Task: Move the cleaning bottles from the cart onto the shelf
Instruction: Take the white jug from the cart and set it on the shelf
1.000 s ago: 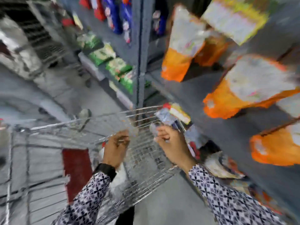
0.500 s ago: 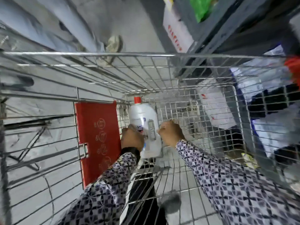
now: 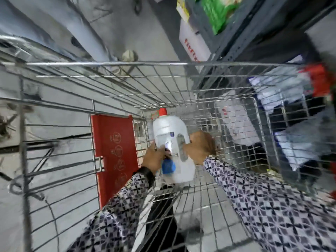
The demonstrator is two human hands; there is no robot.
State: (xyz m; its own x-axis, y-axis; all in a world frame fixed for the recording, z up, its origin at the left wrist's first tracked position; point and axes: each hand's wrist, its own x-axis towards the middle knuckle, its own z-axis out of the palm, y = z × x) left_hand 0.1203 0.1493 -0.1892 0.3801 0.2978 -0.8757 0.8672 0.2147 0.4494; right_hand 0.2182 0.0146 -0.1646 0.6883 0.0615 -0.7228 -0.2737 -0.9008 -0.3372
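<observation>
A large white cleaning bottle point(image 3: 169, 131) with a red cap and a moulded handle lies deep in the wire cart point(image 3: 112, 63). My left hand point(image 3: 153, 158) grips its left side, just above a blue patch on the bottle. My right hand point(image 3: 200, 148) clasps its right side by the handle. Both patterned sleeves reach down into the basket. The grey shelf point(image 3: 234, 42) stands beyond the cart at the upper right.
A red plastic flap point(image 3: 116, 151) hangs on the cart's left inner wall. A green packet point(image 3: 216, 13) and a white carton point(image 3: 194, 42) sit by the shelf. Blurred white and red packages point(image 3: 283, 88) show through the cart's right side. Grey floor lies to the left.
My view swung from the shelf of orange packets down into the cart. Both hands went into the basket and closed around the white bottle, which now sits slightly higher.
</observation>
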